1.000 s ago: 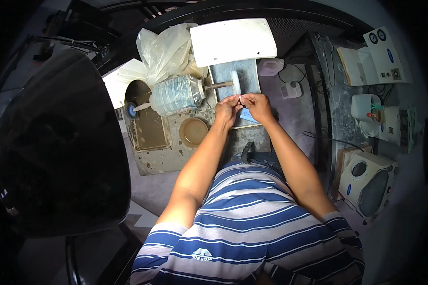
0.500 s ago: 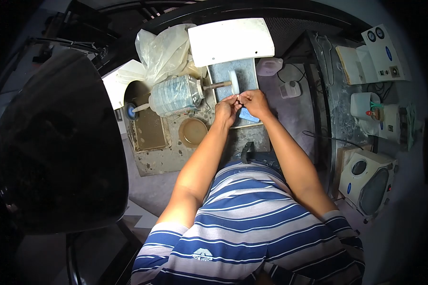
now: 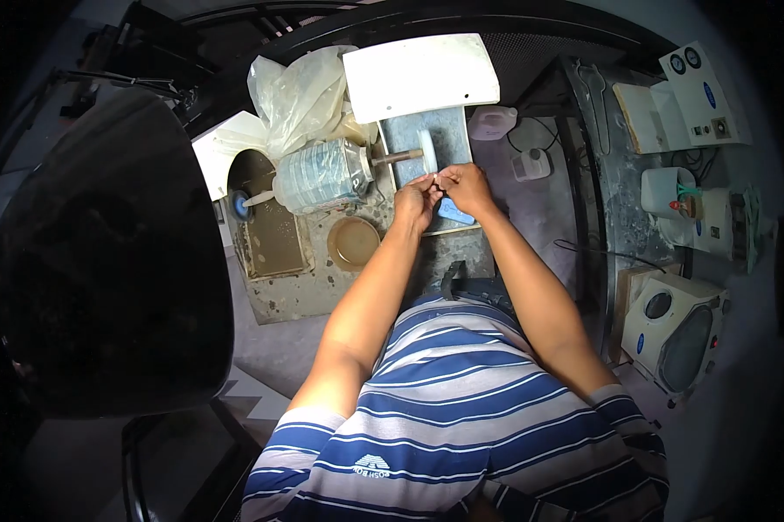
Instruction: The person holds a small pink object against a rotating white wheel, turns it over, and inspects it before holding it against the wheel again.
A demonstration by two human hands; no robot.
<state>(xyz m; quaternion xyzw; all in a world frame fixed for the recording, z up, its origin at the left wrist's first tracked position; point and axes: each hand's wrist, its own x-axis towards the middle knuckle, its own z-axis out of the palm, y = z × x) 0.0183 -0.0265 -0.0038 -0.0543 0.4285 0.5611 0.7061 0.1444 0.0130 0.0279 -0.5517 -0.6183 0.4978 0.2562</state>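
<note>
In the head view, my left hand [image 3: 416, 205] and my right hand [image 3: 464, 190] meet at the lower edge of a white polishing wheel [image 3: 428, 150]. Fingers of both hands are pinched together around a small pale piece, too small and covered to name. The wheel sits on the shaft [image 3: 398, 157] of a polishing motor [image 3: 322, 176] wrapped in clear plastic. Below my fingers lies a blue block [image 3: 454, 211] in the grey-blue tray [image 3: 400, 130]. Whether the piece touches the wheel is hard to tell.
A white hood [image 3: 422, 78] stands over the tray. To the left are a round bowl [image 3: 354, 244], a rectangular basin of murky liquid [image 3: 274, 239] and a blue-hubbed wheel [image 3: 240, 205]. A dark rounded shape [image 3: 113, 261] fills the left side. Equipment boxes [image 3: 674, 335] line the right.
Both hands stay almost in the same place at the wheel, fingers still pinched. The view has shifted very slightly.
</note>
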